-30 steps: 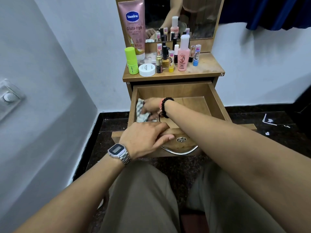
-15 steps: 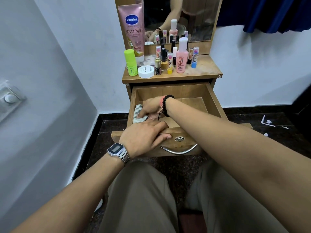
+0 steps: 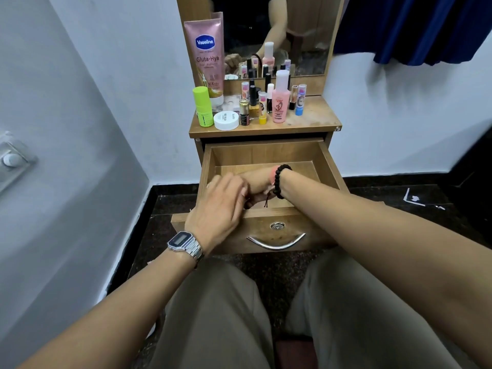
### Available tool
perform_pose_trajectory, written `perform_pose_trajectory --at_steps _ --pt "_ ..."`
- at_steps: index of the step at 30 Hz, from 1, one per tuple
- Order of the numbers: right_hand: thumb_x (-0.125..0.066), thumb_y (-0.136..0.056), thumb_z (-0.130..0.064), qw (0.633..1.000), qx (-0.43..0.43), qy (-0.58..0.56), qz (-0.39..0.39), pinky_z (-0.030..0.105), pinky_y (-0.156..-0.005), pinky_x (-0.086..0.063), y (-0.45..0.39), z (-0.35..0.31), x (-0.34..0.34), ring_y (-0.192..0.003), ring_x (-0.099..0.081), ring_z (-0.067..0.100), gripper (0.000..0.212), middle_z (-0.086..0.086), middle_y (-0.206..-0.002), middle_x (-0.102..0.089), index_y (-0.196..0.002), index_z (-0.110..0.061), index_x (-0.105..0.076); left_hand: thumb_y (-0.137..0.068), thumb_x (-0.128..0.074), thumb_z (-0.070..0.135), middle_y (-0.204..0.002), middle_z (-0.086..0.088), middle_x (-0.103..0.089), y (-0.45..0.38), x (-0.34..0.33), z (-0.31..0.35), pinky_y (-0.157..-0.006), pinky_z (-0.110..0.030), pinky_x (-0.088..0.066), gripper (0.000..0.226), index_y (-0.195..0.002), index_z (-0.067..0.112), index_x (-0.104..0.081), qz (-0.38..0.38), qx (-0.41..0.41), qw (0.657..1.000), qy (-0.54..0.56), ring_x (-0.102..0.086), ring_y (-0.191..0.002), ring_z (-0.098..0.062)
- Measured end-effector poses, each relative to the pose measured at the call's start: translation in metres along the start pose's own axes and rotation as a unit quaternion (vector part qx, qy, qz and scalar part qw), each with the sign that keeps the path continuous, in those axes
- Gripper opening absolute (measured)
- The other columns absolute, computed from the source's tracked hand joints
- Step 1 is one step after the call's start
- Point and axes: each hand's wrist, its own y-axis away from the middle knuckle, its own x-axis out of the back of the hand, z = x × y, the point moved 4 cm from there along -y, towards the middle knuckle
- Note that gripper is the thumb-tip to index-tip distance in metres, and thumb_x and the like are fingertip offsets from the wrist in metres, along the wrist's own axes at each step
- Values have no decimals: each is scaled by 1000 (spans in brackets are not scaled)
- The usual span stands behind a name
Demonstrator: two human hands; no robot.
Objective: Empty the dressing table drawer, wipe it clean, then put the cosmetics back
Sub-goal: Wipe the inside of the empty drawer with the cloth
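Observation:
The wooden drawer [image 3: 266, 153] of the dressing table is pulled out and its visible floor is bare. My right hand [image 3: 257, 183], a black bead bracelet on its wrist, reaches into the drawer's front left part. Its fingers and the wiping cloth are hidden behind my left hand [image 3: 221, 209]. That hand, with a silver watch on its wrist, hovers over the drawer's front left corner with fingers extended. Several cosmetics stand on the tabletop [image 3: 314, 119]: a pink Vaseline tube [image 3: 207, 57], a green bottle [image 3: 203, 107], a white jar [image 3: 226, 120] and a pink bottle [image 3: 281, 98].
A mirror [image 3: 306, 35] rises behind the cosmetics. The drawer front carries a metal handle [image 3: 275, 242] and a lock. A white wall closes in on the left, a blue curtain [image 3: 426, 27] hangs at the upper right, and paper scraps [image 3: 412, 198] lie on the dark floor.
My left hand has lifted off the drawer's front edge and moved up over the front left corner, covering the cloth. My right hand has drawn slightly toward the front.

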Motion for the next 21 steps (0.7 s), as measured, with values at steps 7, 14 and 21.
perform_pose_trajectory --at_steps 7,14,21 --pt "-42 -75 10 988 44 -128 -69 43 -92 -45 -21 6 21 -89 -58 28 28 17 -97 -60 -96 -2 -55 -99 -32 21 -102 3 -49 -8 15 -22 -87 -30 -37 27 -108 8 -54 129 154 966 164 -48 -97 -15" --pt "-63 -78 -19 986 74 110 -101 29 -66 -42 9 24 23 -79 -50 24 24 12 -87 -58 -95 -3 -63 -96 -32 28 -102 -3 -60 -10 3 -21 -84 -36 -43 31 -106 12 -56 23 151 977 147 -54 -95 -20" --pt "-56 -88 -31 932 104 329 110 19 -56 -45 54 8 104 -69 -57 18 24 5 -78 -63 -88 -9 -65 -100 -35 31 -108 3 -58 -5 -9 -12 -89 -38 -34 25 -107 23 -57 -89 114 989 0 -52 -102 -21"
